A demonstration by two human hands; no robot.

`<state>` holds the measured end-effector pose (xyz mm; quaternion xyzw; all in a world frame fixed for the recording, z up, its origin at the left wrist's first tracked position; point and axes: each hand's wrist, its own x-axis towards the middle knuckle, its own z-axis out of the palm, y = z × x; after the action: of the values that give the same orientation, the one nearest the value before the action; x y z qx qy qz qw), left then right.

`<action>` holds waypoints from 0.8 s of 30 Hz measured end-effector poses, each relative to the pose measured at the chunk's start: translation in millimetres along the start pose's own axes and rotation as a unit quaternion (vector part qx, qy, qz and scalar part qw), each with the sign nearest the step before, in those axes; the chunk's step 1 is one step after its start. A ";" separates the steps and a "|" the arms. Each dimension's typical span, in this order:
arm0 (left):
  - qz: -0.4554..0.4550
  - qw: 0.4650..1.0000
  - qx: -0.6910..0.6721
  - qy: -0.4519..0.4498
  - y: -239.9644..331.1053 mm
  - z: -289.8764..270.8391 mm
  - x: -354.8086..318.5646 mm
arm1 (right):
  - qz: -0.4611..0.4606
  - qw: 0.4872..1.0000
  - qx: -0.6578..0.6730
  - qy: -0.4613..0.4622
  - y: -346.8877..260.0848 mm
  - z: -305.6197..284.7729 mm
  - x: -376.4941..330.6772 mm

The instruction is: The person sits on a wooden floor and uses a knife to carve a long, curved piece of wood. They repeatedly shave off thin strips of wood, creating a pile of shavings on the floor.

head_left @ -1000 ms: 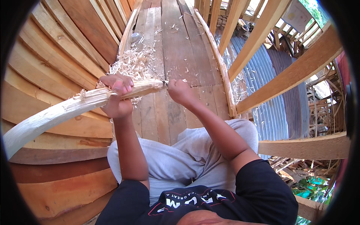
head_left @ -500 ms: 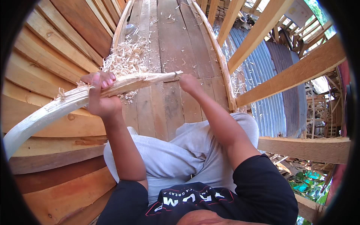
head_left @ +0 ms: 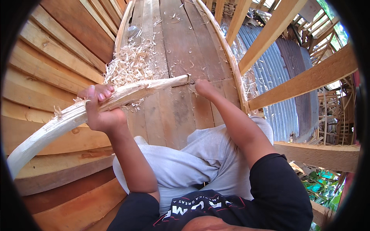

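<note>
A long, curved pale pole (head_left: 58, 121), with bark-free, shaved wood, slants from the lower left to the middle of the view. My left hand (head_left: 101, 109) is wrapped around its middle part, thumb upright on the near side and fingertips showing over the far side. Just past the pole's thin right end, my right hand (head_left: 204, 89) is closed in a fist. A thin, dark-bladed tool (head_left: 190, 80) shows between that fist and the pole tip; its handle is hidden in the fist.
Curled wood shavings (head_left: 133, 63) are heaped on the plank floor (head_left: 179, 38) beyond the pole, near a small clear cup (head_left: 133, 31). A board wall (head_left: 50, 54) rises at left. Timber railing posts (head_left: 269, 36) stand at right, above corrugated metal roofing (head_left: 271, 84). My crossed legs (head_left: 185, 161) lie nearest.
My right hand has moved slightly right, away from the pole's tip, and more of the dark blade shows. My left hand keeps its grip. The whole view has shifted a little.
</note>
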<state>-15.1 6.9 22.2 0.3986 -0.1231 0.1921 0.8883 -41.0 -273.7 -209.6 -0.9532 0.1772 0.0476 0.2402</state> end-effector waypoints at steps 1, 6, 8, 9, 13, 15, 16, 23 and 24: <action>0.004 1.000 0.010 0.001 -1.7 3.7 -3.5 | -0.013 1.000 0.011 0.002 -2.3 3.3 1.3; 0.036 0.994 0.062 0.080 2.8 12.1 -12.6 | 0.005 0.989 0.141 -0.034 -138.7 -67.3 -52.5; 0.038 0.987 0.071 0.137 3.9 17.4 -12.9 | 0.006 0.992 0.123 -0.035 -117.1 -47.3 -43.2; 0.034 0.984 0.067 0.160 2.6 24.1 -13.2 | 0.001 0.996 0.082 -0.023 -72.4 -27.8 -23.3; 0.013 0.991 0.058 0.118 1.2 26.3 -18.8 | 0.047 0.991 0.090 -0.083 -19.8 -19.7 -7.2; 0.042 0.989 0.086 0.113 4.1 26.2 -19.5 | 0.000 0.991 0.116 -0.061 -92.2 -58.0 -37.2; 0.044 0.989 0.083 0.115 5.1 25.7 -19.2 | -0.018 0.990 0.128 -0.048 -120.2 -71.2 -48.3; 0.014 0.985 0.052 0.164 4.1 17.7 -8.4 | -0.030 0.997 0.070 -0.030 -54.2 -25.3 -11.8; 0.000 0.985 0.038 0.166 2.6 19.5 -9.0 | -0.023 0.999 0.039 -0.028 -21.8 -10.7 -3.9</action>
<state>-25.6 -8.5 33.2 0.3947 0.0340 0.2599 0.8807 -36.7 -259.6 -189.9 -0.9453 0.1506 0.0617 0.2827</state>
